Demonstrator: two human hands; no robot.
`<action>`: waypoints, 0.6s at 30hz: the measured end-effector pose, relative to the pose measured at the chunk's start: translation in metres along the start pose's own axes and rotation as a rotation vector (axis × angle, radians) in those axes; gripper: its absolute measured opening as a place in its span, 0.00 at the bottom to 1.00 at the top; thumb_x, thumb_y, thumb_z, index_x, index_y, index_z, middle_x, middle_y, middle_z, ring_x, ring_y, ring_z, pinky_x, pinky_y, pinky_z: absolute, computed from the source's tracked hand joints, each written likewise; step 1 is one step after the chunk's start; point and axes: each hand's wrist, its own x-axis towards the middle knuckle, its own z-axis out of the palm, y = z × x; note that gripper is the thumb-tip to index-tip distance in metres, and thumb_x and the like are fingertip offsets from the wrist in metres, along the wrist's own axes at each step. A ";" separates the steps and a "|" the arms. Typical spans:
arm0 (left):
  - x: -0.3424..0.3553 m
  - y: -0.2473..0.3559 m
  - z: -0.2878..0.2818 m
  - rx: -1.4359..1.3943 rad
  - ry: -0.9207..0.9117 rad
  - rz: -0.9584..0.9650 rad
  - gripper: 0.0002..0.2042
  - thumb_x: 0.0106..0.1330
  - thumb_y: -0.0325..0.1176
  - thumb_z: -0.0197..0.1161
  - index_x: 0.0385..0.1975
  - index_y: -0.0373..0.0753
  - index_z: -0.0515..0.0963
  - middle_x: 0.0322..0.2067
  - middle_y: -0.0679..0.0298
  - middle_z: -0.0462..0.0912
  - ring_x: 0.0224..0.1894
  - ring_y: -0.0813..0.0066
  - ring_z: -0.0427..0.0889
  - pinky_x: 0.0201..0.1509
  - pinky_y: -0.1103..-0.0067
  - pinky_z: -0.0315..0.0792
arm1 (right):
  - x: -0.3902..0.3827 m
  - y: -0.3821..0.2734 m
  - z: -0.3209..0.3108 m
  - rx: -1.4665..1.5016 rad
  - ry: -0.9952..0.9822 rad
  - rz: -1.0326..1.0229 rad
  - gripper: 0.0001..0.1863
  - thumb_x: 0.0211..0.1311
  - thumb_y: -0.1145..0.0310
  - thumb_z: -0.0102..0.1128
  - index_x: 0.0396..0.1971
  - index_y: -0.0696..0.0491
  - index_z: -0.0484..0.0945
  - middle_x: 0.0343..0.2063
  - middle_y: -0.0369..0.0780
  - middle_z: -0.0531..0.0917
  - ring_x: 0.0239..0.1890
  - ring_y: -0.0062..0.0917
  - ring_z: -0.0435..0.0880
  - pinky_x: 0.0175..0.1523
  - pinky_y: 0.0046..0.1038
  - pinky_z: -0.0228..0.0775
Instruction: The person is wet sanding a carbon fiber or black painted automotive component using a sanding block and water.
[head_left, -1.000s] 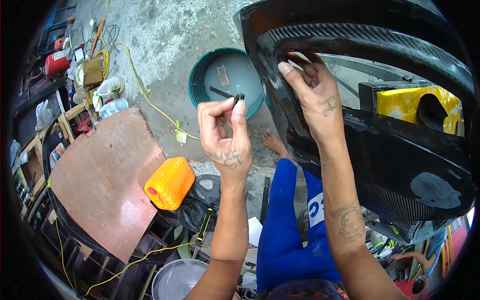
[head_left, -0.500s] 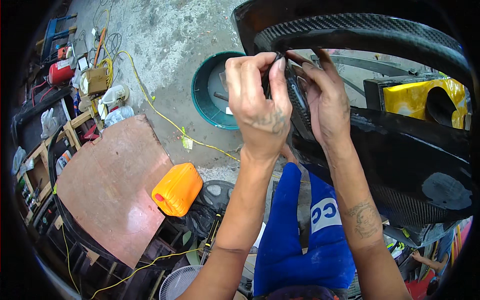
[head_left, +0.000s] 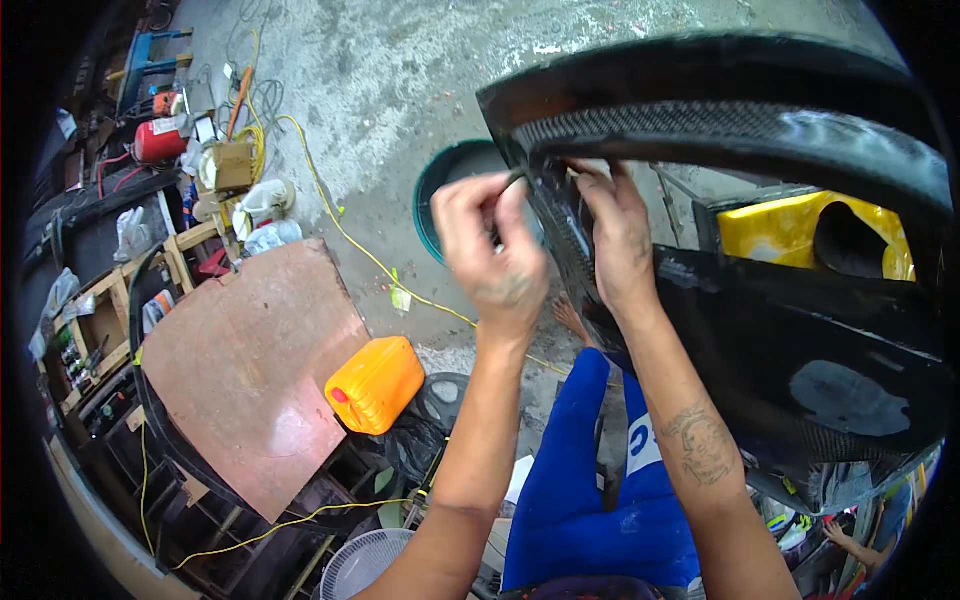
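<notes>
A large black carbon-fibre panel with a long opening fills the right side, glossy in places, with a woven pattern along its upper arch. My right hand reaches into the opening, its fingers curled around the narrow left strip of the frame; its fingertips are partly hidden. Just left of that strip, by its upper corner, is my left hand, closed in a pinch and slightly blurred. Something small and dark shows at its fingertips, too unclear to name.
Behind my left hand a green tub stands on the concrete floor. A yellow cord runs past an orange-yellow jerrycan and a brown board. Beyond the panel sits a yellow part. Another person's hand shows at lower right.
My left hand has drawn a little left and down, off the strip. The panel and my right hand appear lower in the picture, and the whole view has shifted.
</notes>
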 end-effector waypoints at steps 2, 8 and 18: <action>-0.003 -0.002 -0.030 -0.036 -0.010 -0.100 0.03 0.71 0.21 0.62 0.41 0.33 0.75 0.38 0.66 0.74 0.39 0.79 0.76 0.47 0.84 0.72 | -0.003 0.001 0.002 -0.139 0.006 -0.029 0.22 0.69 0.65 0.60 0.57 0.61 0.74 0.49 0.46 0.85 0.52 0.30 0.83 0.61 0.29 0.70; -0.021 -0.028 -0.118 0.100 -0.263 -0.188 0.02 0.72 0.22 0.61 0.41 0.32 0.75 0.39 0.67 0.72 0.38 0.82 0.74 0.44 0.85 0.71 | -0.001 0.014 0.015 -0.467 0.154 -0.199 0.27 0.62 0.55 0.72 0.51 0.61 0.78 0.44 0.51 0.87 0.47 0.41 0.87 0.55 0.36 0.75; 0.024 -0.095 -0.126 0.005 -0.649 -0.167 0.04 0.67 0.22 0.65 0.38 0.32 0.77 0.33 0.62 0.74 0.31 0.77 0.73 0.35 0.81 0.69 | 0.002 0.003 0.027 -0.407 0.241 -0.193 0.22 0.63 0.60 0.73 0.48 0.59 0.80 0.41 0.46 0.90 0.46 0.32 0.90 0.50 0.30 0.78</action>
